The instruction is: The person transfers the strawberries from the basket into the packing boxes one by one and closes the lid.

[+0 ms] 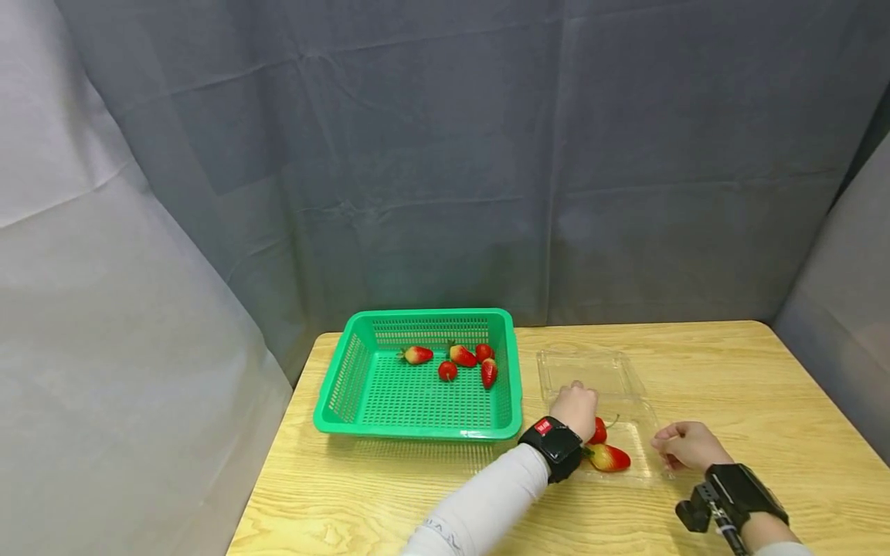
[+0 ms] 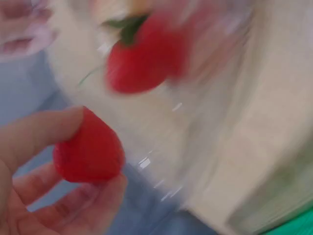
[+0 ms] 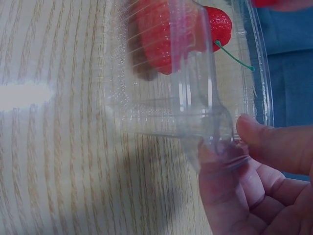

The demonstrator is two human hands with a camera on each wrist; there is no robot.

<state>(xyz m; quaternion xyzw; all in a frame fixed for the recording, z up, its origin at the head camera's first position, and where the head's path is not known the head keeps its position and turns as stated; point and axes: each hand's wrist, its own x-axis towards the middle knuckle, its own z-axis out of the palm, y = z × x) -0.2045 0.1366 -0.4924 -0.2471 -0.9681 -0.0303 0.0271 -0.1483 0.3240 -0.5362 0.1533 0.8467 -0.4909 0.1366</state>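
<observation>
My left hand (image 1: 575, 408) is over the left side of a clear plastic container (image 1: 638, 436), its thumb and fingers pinching a red strawberry (image 2: 90, 149). In the head view that strawberry is hidden by the hand. My right hand (image 1: 688, 445) holds the container's right front corner between thumb and fingers, as the right wrist view shows. Inside the container lie a red-and-yellow strawberry (image 1: 609, 459) with green leaves and a red cherry (image 3: 221, 24) with a thin green stem. The container's lid (image 1: 580, 371) is folded back, away from me.
To the left stands a green plastic basket (image 1: 417, 431) with slotted sides. It holds several fruits, among them a strawberry (image 1: 419, 355) and a round red cherry (image 1: 448, 371). Grey cloth (image 1: 431, 154) hangs behind the wooden table (image 1: 334, 510).
</observation>
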